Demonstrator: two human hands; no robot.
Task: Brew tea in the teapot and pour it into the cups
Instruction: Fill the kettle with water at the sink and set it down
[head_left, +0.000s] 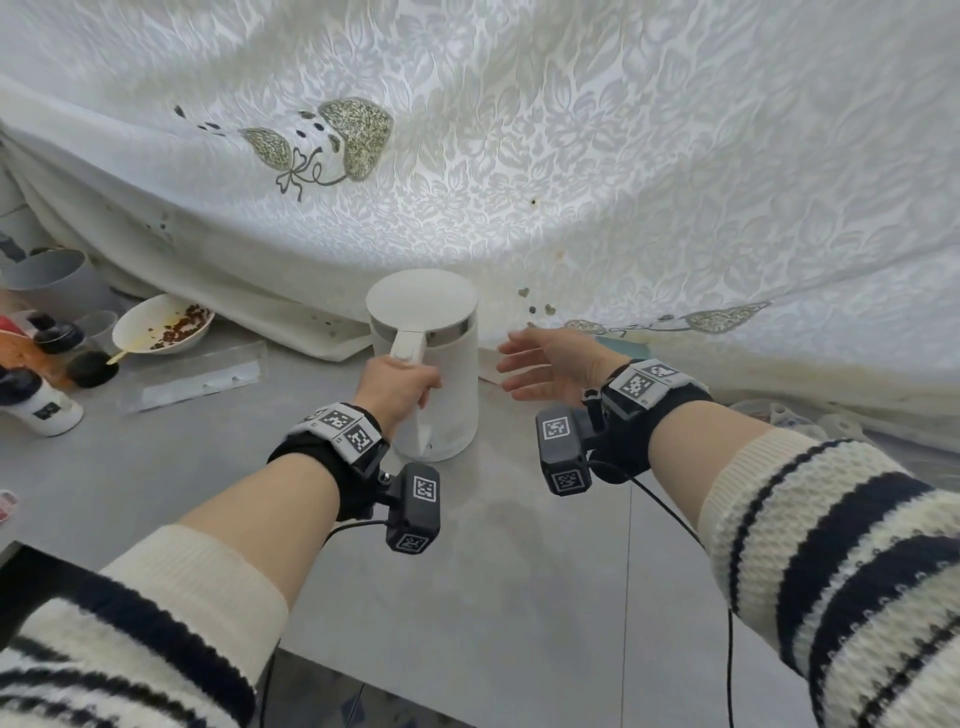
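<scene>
A white electric kettle (447, 358) stands upright with its lid down on the grey counter (493, 561), just in front of a hanging white curtain. My left hand (397, 389) grips the kettle's white handle, fingers curled round it. To the right of the kettle my right hand (550, 366) hovers with its fingers spread and relaxed, a short gap away from the kettle's side, holding nothing. No teapot or cups are in sight.
A patterned white curtain (519, 182) drapes down onto the counter behind the kettle. At the far left sit a dirty white bowl (161, 325) with a spoon, dark-capped bottles (39, 402), a grey cup (49, 275) and a clear plastic strip (195, 376). The counter's front edge runs lower left.
</scene>
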